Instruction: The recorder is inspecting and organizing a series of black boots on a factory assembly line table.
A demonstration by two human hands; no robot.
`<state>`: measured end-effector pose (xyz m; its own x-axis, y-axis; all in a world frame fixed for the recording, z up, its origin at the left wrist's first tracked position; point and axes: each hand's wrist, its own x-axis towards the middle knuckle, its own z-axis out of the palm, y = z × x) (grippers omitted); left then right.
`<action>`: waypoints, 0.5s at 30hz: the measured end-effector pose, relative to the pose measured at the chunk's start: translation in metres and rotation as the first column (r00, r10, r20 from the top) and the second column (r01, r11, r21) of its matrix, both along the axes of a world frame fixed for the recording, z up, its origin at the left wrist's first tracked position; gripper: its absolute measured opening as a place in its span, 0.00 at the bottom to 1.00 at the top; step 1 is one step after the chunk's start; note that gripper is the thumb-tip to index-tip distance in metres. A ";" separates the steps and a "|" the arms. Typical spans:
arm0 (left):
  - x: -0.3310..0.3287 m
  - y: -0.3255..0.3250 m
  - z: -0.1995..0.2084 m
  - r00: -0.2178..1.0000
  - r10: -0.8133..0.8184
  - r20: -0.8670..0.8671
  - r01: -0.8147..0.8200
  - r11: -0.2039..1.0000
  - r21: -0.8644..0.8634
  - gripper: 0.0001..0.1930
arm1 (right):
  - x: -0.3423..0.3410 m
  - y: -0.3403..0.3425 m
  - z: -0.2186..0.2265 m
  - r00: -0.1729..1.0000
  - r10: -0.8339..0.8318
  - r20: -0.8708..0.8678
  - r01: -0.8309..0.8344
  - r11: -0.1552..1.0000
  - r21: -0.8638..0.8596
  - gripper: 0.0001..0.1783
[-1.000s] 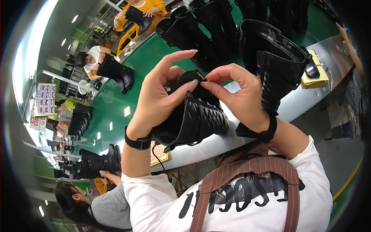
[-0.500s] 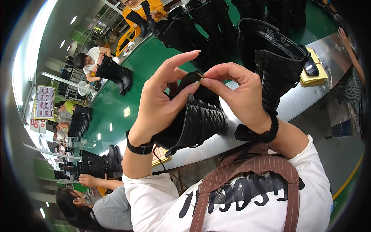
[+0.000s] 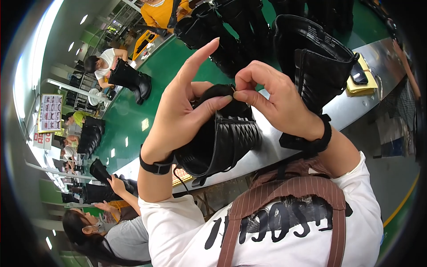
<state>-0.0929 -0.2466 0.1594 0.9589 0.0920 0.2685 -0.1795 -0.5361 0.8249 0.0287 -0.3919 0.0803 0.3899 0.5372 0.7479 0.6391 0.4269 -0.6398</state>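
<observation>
I hold a black quilted boot in front of my chest, its shaft opening toward me. My left hand cups the boot from the left, thumb pressed on its top edge and index finger pointing up. My right hand pinches a small part at the same top edge, fingertips meeting my left thumb. Both wrists carry black straps. A tall black boot stands on the grey metal table edge just right of my right hand.
Several more black boots stand on the green belt. Other people work along it: one in orange at the top, one in white with a boot, one in grey at lower left. A phone on yellow pads lies at right.
My hands and the boot have stayed almost in place. The left index finger has straightened upward, and the right fingertips have closed tighter on the boot's top edge.
</observation>
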 end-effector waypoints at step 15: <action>0.005 0.013 0.010 0.987 -0.152 -0.055 0.150 0.988 -0.036 0.47 | 0.000 0.012 0.000 0.962 0.229 -0.148 -0.234 0.972 -0.013 0.06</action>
